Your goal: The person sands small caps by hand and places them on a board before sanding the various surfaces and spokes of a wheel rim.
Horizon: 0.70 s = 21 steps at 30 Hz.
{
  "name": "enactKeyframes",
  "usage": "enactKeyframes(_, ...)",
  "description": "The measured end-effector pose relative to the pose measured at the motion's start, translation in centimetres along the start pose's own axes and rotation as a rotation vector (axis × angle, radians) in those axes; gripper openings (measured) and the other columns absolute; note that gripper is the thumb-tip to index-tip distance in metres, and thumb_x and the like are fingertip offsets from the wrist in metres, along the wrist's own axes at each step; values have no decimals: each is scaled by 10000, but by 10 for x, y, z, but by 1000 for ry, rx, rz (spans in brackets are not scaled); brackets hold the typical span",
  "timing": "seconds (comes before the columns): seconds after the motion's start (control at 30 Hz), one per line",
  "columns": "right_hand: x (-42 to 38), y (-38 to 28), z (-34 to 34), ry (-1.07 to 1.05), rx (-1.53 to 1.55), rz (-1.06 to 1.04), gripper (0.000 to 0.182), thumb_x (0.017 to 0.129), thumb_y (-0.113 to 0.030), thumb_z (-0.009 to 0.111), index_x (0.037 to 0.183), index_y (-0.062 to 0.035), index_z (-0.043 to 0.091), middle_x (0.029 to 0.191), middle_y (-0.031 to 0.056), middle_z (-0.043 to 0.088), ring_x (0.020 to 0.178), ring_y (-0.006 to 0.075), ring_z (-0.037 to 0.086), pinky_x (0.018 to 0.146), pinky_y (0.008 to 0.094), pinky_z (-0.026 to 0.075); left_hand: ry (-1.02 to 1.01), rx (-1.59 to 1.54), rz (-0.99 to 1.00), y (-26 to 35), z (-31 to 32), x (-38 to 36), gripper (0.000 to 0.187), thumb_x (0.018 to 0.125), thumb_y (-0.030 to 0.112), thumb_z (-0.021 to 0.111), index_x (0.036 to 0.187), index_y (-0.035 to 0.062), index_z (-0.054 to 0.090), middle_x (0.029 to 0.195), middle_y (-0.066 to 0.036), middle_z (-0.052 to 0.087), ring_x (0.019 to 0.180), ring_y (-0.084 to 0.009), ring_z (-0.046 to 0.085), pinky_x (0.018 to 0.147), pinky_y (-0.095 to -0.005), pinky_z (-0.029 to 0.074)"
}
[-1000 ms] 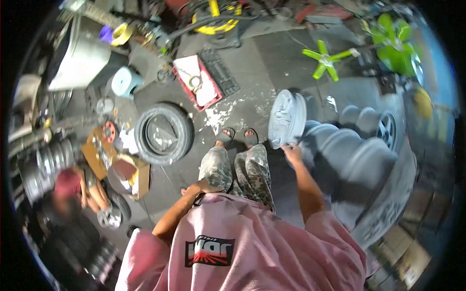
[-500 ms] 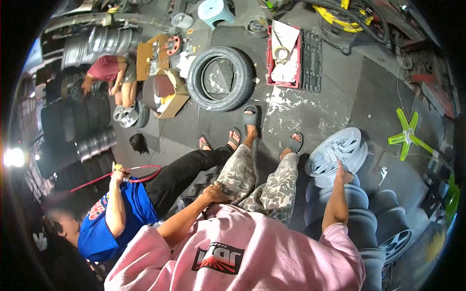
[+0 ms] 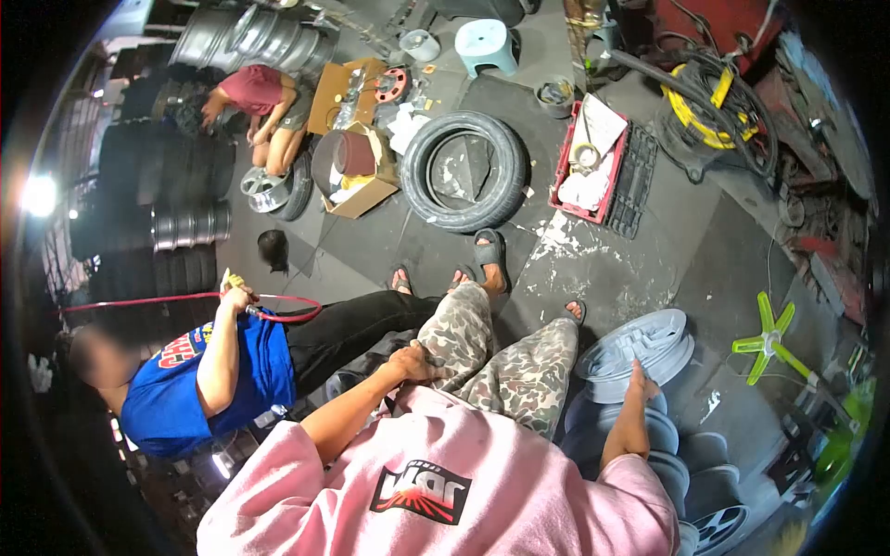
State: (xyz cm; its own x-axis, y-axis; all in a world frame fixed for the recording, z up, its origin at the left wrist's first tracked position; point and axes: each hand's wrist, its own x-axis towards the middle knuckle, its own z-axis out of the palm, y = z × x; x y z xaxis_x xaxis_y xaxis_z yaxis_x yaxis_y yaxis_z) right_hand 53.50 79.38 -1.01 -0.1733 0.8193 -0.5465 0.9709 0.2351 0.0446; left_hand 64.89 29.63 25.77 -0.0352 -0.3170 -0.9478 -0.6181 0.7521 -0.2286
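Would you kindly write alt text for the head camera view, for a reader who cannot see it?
Seen from above, a person in a pink shirt rests the right hand on a grey wheel rim topping a stack of rims, while the left hand lies on a camouflage-trousered thigh. Beside them a person in a blue shirt holds a red hose; a tyre lies on the floor.

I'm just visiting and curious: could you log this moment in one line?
right hand: on grey wheel rim atop rim stack | left hand: resting on own thigh | nearby: tyre on floor
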Motion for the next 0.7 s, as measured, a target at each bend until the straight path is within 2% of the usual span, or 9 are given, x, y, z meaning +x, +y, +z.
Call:
enactKeyframes(0.1, -25, -13, -26, -80, 61, -82, 1125, 551, -468, 945, 1307, 146, 383, 1311, 333, 536, 1210, 455, 556, 1035, 474, 490, 10, -50, 56, -19, 5, 21, 1433, 596, 857, 700, 1437, -209, 243, 1370, -333, 529, 1315, -376, 529, 1078, -383, 436)
enactKeyframes(0.17, -40, -25, -31, 88, -19, -152, 1098, 538, -456, 955, 1273, 159, 419, 1250, 339, 578, 1171, 447, 586, 1017, 469, 502, -25, -164, 80, -25, 4, 27, 1469, 578, 884, 680, 1447, -214, 235, 1406, -326, 500, 1333, -386, 506, 1092, -398, 418)
enactKeyframes(0.3, -72, -35, -50, 32, -10, -320, 1022, 537, -426, 960, 1198, 163, 448, 1239, 347, 557, 1187, 458, 562, 1021, 470, 489, -167, -133, 216, -18, -21, 24, 1355, 582, 898, 651, 1446, -115, 399, 1501, -285, 417, 1371, -391, 458, 1123, -428, 383)
enactKeyframes(0.37, -69, -27, -41, 62, -134, -638, 1032, 548, -501, 922, 1199, 134, 434, 1300, 334, 480, 1223, 453, 506, 1040, 506, 445, -184, -200, 218, -22, -31, 31, 1381, 574, 902, 648, 1413, -167, 403, 1508, -295, 401, 1381, -390, 448, 1125, -428, 383)
enactKeyframes(0.5, -193, -77, -72, 148, -303, -771, 1002, 556, -406, 875, 1236, 157, 401, 1225, 301, 479, 1214, 451, 478, 1039, 501, 422, -209, -282, 184, -43, -31, 82, 1443, 586, 915, 631, 1450, -192, 296, 1510, -313, 386, 1412, -375, 411, 1150, -399, 363)
enactKeyframes(0.53, -226, -90, -79, 72, -248, -782, 983, 563, -383, 866, 1244, 148, 396, 1185, 279, 486, 1194, 456, 477, 1043, 512, 403, -156, -267, 206, -44, -32, 96, 1382, 620, 871, 656, 1464, -165, 303, 1495, -303, 416, 1399, -376, 430, 1143, -399, 373)
enactKeyframes(0.57, -273, -114, -94, -67, -282, -770, 1150, 573, -364, 875, 1397, 182, 286, 1409, 383, 385, 1347, 490, 382, 1146, 466, 323, -169, -289, 220, -44, -36, 105, 1382, 620, 871, 656, 1464, -165, 303, 1495, -303, 416, 1399, -376, 430, 1143, -399, 373)
enactKeyframes(0.67, -317, -140, -73, -26, -338, -935, 1120, 545, -316, 881, 1384, 160, 312, 1339, 343, 443, 1310, 470, 411, 1124, 474, 340, -157, -501, 316, -48, -70, 118, 1108, 726, 696, 705, 1464, -70, 396, 1454, -269, 488, 1378, -373, 454, 1117, -403, 393)
enactKeyframes(0.7, -332, -153, -64, 18, -366, -1118, 1083, 537, -297, 880, 1366, 140, 337, 1298, 314, 465, 1273, 459, 436, 1101, 483, 359, -48, -516, 338, -45, -71, 125, 1074, 735, 674, 717, 1453, -65, 413, 1430, -283, 503, 1332, -384, 498, 1086, -408, 426)
